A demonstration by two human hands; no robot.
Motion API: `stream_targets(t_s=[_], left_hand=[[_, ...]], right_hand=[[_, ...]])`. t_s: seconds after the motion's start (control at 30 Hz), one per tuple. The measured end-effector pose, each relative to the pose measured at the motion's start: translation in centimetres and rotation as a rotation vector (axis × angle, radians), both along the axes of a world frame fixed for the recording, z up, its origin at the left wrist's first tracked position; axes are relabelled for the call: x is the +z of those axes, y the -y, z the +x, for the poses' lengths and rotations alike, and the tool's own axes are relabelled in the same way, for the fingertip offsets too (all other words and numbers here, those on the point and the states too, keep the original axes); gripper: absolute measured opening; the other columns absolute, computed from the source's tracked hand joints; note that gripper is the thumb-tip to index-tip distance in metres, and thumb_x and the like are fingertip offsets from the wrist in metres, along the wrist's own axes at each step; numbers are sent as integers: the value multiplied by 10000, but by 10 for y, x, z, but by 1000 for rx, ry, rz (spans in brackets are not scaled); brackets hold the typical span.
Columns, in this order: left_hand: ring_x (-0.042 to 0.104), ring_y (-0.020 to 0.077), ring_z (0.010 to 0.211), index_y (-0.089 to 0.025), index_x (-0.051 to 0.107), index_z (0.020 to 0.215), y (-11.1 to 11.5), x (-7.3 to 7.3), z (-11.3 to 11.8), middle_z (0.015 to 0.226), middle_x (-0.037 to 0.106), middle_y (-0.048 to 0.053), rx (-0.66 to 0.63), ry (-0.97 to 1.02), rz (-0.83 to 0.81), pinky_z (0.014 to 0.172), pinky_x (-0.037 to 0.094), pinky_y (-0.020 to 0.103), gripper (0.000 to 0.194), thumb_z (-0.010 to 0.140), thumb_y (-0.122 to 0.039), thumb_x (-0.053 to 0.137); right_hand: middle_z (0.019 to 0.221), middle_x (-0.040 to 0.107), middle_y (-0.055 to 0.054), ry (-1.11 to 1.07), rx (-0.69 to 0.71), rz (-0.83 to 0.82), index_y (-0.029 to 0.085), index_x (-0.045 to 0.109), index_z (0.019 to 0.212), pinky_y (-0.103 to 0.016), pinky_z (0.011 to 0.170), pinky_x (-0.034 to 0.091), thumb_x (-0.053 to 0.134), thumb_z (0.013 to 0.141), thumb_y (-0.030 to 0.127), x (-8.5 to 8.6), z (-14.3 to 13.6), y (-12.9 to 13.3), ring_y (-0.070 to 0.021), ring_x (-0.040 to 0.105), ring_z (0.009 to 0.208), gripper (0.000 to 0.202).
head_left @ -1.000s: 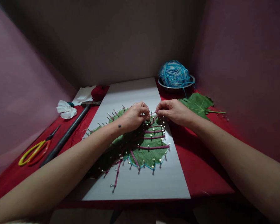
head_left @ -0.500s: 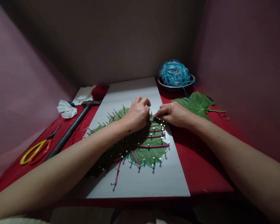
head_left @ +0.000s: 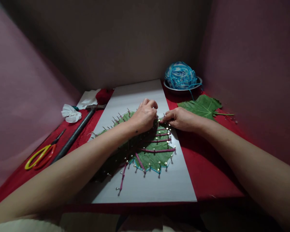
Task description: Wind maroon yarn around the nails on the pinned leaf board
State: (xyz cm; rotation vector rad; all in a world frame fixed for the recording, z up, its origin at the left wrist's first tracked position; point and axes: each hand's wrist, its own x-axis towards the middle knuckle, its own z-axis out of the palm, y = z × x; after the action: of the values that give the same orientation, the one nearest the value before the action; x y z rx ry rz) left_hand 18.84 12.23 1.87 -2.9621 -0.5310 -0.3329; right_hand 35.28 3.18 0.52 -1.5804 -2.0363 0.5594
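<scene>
A green leaf lies on a white board, with several nails standing around its edge and across it. Magenta thread runs between nails over the leaf, and blue thread follows its lower edge. Over the leaf's upper part is my left hand, fingers curled closed near the nails; what they hold is hidden. My right hand is at the leaf's upper right edge, thumb and index finger pinched beside a nail, on something too small to make out.
Blue yarn sits in a metal bowl at the back right, above a loose leaf. On the red cloth at left are scissors, a hammer, white crumpled material and a red ball.
My left hand has shifted very slightly up and right. My right hand stays almost in place, its fingertips a little lower. The view has moved slightly.
</scene>
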Motion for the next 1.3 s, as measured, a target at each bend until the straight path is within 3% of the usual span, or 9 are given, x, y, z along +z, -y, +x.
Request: stream_targets(t_s=[0.2, 0.5, 0.67, 0.9, 1.3], left_hand=[[432, 244, 985, -125, 646, 710, -3, -3, -3, 1077, 570, 118, -14, 38, 5, 841, 452, 376, 206, 820, -93, 474], [429, 236, 1010, -166, 616, 689, -3, 1, -15, 1115, 548, 88, -161, 72, -1, 855, 450, 369, 231, 849, -121, 455], [437, 234, 1003, -158, 627, 687, -3, 0, -16, 1115, 561, 104, -153, 72, -22, 846, 464, 365, 249, 864, -137, 452], [442, 239, 1004, -153, 642, 678, -6, 0, -11, 1110, 571, 108, -142, 63, 22, 834, 461, 360, 251, 853, -119, 465], [461, 239, 985, -135, 686, 677, -6, 4, 18, 1068, 599, 110, -83, 81, 6, 857, 435, 357, 197, 803, -128, 535]], right_hand=[[886, 735, -35, 41, -2, -15, 174, 753, 959, -246, 744, 443, 500, 733, 5, 2, 0, 1, -132, 615, 765, 379], [874, 729, -54, 50, 8, -9, 160, 753, 977, -259, 736, 437, 506, 748, 21, 0, 1, 0, -144, 614, 772, 364], [891, 730, -56, 56, 5, -20, 155, 748, 994, -256, 743, 433, 500, 738, 10, 2, 1, 2, -143, 613, 785, 385], [831, 718, -48, 48, -19, 1, 158, 742, 1026, -241, 668, 431, 524, 761, 35, 4, 1, 6, -123, 588, 701, 365], [975, 739, -66, -52, 6, -101, 173, 751, 970, -252, 807, 459, 474, 740, 49, 2, 5, -1, -165, 643, 862, 380]])
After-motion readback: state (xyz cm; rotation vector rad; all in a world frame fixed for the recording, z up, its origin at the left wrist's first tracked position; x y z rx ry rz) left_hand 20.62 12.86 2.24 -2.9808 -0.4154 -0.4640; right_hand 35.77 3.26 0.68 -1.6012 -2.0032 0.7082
